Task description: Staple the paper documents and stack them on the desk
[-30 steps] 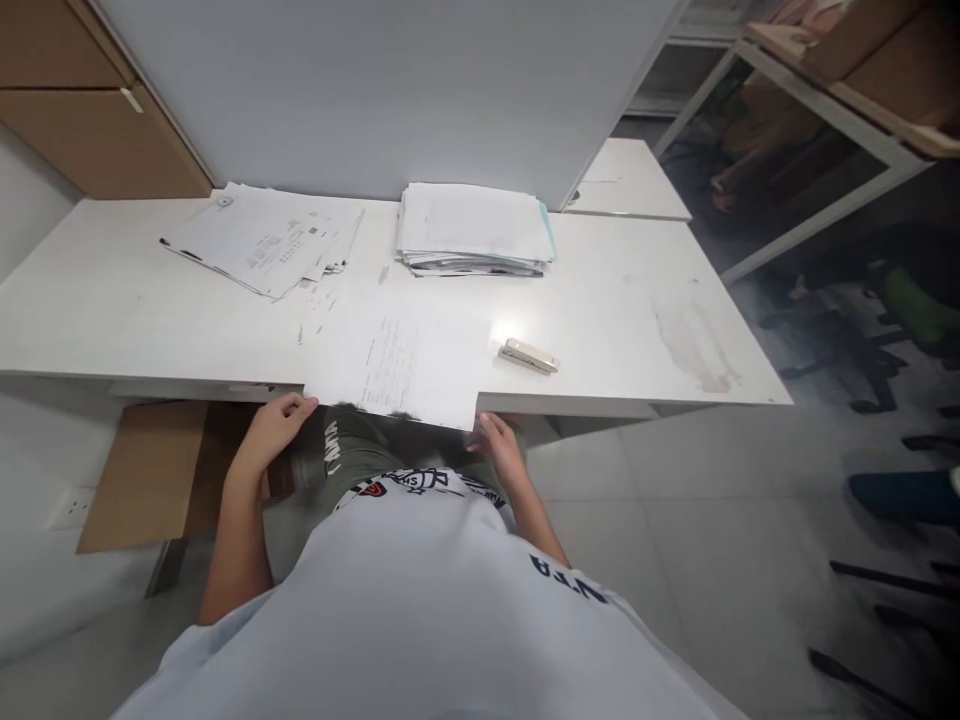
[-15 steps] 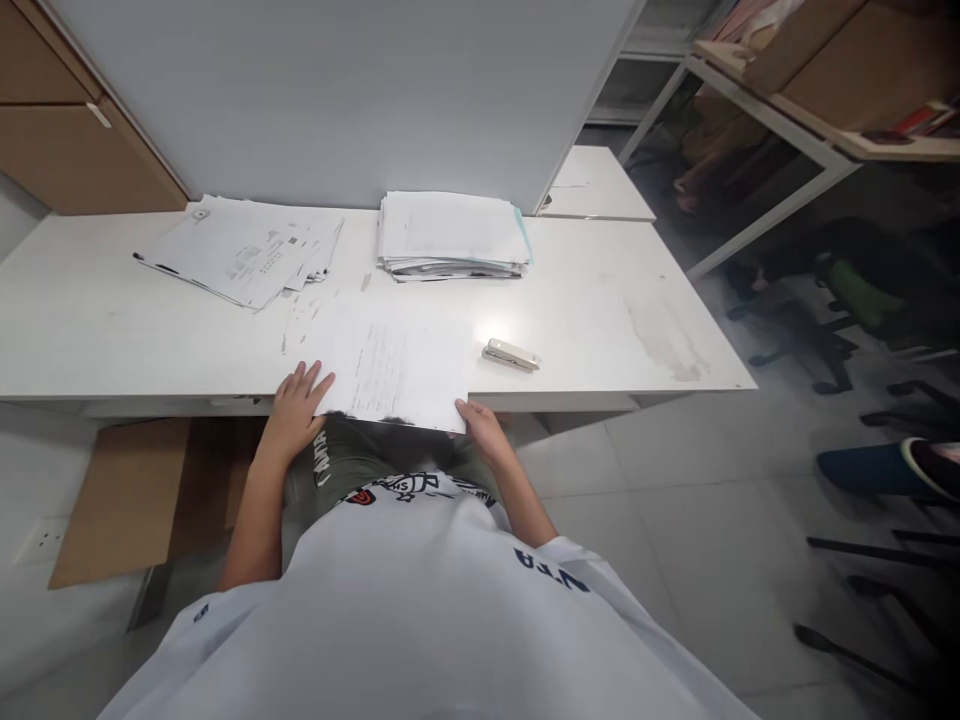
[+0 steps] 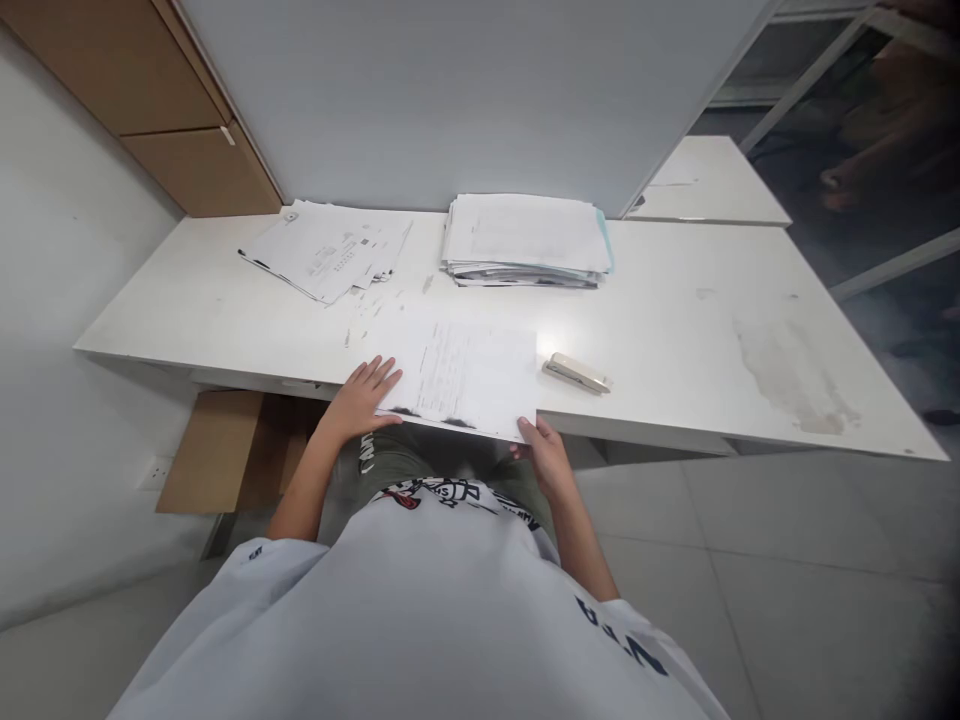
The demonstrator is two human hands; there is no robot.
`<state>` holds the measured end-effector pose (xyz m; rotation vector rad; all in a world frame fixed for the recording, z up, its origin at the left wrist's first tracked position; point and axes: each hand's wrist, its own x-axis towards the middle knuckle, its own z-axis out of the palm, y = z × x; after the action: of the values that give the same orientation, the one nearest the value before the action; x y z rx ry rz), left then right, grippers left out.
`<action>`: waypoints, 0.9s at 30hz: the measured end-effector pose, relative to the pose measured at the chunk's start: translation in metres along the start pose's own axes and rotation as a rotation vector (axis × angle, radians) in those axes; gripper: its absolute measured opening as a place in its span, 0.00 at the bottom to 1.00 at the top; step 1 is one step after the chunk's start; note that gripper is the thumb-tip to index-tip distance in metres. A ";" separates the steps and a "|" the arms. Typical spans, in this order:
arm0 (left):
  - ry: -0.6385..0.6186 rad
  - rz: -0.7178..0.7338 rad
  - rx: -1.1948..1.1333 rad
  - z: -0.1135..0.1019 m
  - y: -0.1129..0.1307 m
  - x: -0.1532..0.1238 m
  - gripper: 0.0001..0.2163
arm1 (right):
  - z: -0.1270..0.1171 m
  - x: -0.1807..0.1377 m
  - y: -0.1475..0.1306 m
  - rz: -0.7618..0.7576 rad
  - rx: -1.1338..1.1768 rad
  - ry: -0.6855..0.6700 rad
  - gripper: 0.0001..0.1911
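A printed sheet of paper lies at the desk's front edge, its near side reaching past the edge and marked with dark smudges. My left hand rests on its left side, fingers spread flat and thumb stretched along the near edge. At the lower right corner, my right hand pinches the sheet between thumb and fingers. A beige stapler lies just right of the paper, with neither hand touching it.
Behind the sheet, a thick stack of papers stands against the grey partition. Loose papers are spread at the back left of the white desk. A cardboard box sits under the desk on the left.
The view has swung left, so the desk appears further right. My right hand's fingers curl more under the sheet's corner; my left hand stays at the left side.
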<state>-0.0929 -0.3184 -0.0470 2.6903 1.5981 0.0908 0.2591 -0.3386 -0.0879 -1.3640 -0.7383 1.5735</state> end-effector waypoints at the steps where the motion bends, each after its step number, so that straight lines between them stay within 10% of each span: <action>1: -0.006 0.006 0.003 0.000 0.000 -0.001 0.40 | 0.000 0.000 0.000 -0.005 0.005 -0.003 0.28; 19: 0.095 -0.014 0.010 0.010 0.005 -0.001 0.27 | 0.003 0.002 -0.011 -0.090 0.001 -0.115 0.22; 27: 0.029 0.230 -0.088 0.017 0.118 0.094 0.39 | -0.037 0.005 -0.052 -0.348 -0.605 0.205 0.19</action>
<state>0.0561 -0.2921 -0.0553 2.8031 1.2527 0.1974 0.3078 -0.3169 -0.0525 -1.6764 -1.3084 0.9499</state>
